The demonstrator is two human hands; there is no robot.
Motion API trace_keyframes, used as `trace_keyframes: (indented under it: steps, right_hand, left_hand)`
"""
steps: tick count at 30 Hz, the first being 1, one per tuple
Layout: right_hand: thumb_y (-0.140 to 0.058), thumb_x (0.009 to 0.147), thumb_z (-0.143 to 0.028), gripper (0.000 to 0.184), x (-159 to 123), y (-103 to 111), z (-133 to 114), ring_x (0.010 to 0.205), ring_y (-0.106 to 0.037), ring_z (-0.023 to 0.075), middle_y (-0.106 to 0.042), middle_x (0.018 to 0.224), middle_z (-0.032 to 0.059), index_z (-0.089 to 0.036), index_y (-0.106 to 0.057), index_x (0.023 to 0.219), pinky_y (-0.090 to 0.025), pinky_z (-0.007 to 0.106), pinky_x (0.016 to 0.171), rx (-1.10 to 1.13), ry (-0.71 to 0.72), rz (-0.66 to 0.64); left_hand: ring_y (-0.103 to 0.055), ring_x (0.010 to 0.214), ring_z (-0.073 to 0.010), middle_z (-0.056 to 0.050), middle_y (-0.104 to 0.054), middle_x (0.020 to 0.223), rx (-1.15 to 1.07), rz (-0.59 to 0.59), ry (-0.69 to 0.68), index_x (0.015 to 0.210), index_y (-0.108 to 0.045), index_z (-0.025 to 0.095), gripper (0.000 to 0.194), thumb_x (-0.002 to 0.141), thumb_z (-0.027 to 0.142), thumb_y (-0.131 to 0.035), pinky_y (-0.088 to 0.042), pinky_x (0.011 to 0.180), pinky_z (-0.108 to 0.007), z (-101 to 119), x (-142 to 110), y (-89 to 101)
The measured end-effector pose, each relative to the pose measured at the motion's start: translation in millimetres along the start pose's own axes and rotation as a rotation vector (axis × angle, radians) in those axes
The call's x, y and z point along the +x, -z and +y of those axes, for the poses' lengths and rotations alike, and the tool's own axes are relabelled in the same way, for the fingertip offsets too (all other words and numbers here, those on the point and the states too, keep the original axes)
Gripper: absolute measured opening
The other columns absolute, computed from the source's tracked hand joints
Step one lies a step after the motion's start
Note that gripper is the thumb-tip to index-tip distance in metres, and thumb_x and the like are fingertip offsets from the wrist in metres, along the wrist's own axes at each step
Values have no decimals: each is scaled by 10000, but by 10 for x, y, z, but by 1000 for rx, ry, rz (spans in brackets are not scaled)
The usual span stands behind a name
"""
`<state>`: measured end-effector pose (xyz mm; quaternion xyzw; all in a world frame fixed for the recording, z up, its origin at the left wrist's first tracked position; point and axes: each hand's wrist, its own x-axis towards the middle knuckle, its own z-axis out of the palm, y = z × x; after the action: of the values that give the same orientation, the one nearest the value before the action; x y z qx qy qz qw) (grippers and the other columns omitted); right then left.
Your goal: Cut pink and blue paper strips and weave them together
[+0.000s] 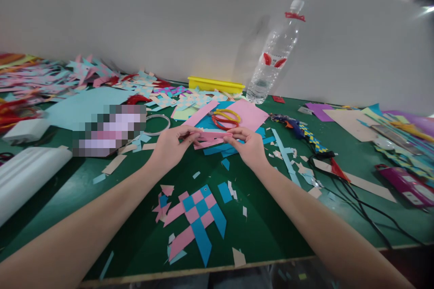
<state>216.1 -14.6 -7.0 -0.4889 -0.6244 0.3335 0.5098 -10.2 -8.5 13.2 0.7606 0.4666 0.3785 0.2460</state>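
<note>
A pink paper strip is stretched level between my two hands, just above the green table. My left hand pinches its left end, and my right hand pinches the right end. Behind the strip lie scissors with red and yellow handles, resting on pink and blue paper. Nearer to me, a woven paper fish in pink and blue checks lies flat, with an eye dot near its top. Small scraps, among them a blue square, lie around it.
A clear water bottle stands against the grey wall beside a yellow tray. Heaps of paper strips fill the back left. A roll of tape lies left of my hands; black cords and a purple packet are at right.
</note>
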Motion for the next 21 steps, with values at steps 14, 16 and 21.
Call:
trace_keyframes:
  steps: [14,16,21]
  right_hand:
    - [-737,725,-362,138,16,0,-57,792,-677,193,-733,783,13,-229,-730,761,-537,340,765,-14,104,53]
    - [-741,720,-360,131,17,1,-62,774,-678,198,-736,772,11,-234,-733,753,-538,348,756,-35,102,77]
    - [-733,732,-370,136,15,4,-73,740,-680,199,-733,739,8,-236,-735,758,-541,348,727,-46,116,99]
  left_hand:
    - [-683,810,-228,-27,-735,760,28,35,17,951,-702,212,288,887,431,-525,-518,747,-314,-38,16,15]
    - [-684,812,-230,-28,-736,762,13,29,8,960,-704,215,303,887,449,-526,-519,759,-320,-48,15,12]
    - [-681,807,-222,-25,-730,757,3,22,22,966,-705,212,306,890,446,-523,-523,749,-305,-43,13,10]
